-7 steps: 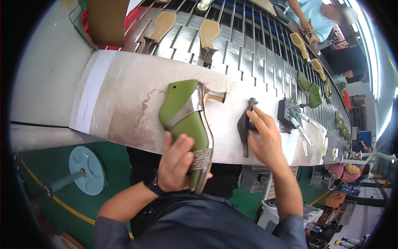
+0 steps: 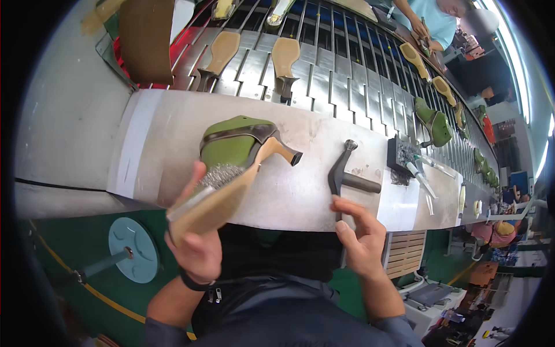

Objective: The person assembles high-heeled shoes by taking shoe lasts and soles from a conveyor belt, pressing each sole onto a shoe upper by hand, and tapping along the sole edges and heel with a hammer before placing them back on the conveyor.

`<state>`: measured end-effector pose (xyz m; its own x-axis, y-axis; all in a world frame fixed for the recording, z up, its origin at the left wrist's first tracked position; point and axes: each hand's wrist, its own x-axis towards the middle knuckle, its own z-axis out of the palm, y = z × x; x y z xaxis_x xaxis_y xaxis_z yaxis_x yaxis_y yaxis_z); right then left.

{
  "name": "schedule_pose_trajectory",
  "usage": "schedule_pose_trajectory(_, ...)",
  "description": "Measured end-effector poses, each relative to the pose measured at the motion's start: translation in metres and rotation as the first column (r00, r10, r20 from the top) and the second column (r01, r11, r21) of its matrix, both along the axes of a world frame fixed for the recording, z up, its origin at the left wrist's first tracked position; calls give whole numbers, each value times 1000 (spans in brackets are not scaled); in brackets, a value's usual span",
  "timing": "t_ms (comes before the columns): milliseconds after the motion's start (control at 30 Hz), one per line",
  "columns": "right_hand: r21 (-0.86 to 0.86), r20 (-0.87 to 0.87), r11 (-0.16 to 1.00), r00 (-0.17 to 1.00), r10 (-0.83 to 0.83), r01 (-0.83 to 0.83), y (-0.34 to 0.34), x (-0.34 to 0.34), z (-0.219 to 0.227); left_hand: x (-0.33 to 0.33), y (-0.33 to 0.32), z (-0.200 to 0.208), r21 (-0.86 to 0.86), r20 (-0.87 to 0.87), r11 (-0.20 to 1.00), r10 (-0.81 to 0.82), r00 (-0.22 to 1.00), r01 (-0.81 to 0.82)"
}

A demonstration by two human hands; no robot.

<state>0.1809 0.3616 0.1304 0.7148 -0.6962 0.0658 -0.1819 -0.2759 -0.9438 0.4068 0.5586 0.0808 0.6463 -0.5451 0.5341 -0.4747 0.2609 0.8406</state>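
My left hand (image 2: 199,257) is closed round the toe end of a high-heeled shoe (image 2: 217,211) built on a green shoe last (image 2: 228,151). Its tan sole is tilted up toward me, and the dark heel points right. A dark strap crosses the last, and a silvery glittering band covers the front. On the bench to the right lies a hammer (image 2: 336,172), its round face pointing away and its short handle to the right. My right hand (image 2: 363,243) is at the hammer's near, narrow end, index finger and thumb apart; whether they touch it I cannot tell.
The pale metal bench (image 2: 289,196) borders a slatted conveyor (image 2: 324,75) carrying several shoes, some sole up. A black block (image 2: 399,156) with small metal bits and syringe-like tubes (image 2: 425,182) lies right of the hammer. A co-worker (image 2: 436,26) handles a shoe at far right.
The shoe has swung left and turned, so its sole now shows. My right hand has drawn back toward me off the hammer, uncovering its handle.
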Motion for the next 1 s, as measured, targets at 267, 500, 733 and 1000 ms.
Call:
schedule_pose_trajectory(267, 786, 158, 619, 966, -205, 3, 4, 29, 10, 34, 3, 33, -473, -538, 660, -741, 402, 584)
schedule_pose_trajectory(500, 761, 482, 587, 846, -226, -277, -25, 49, 13, 38, -51, 7, 305, -417, 893, -188, 889, 332)
schedule_pose_trajectory(733, -45, 272, 874, 848, -455, 484, -204, 123, -27, 9, -73, 5, 488, 576, 872, -285, 766, -42)
schedule_pose_trajectory(1000, -625, 315, 551, 825, -470, 553, -185, 167, -25, 16, -68, 3, 493, 586, 866, -257, 768, -86)
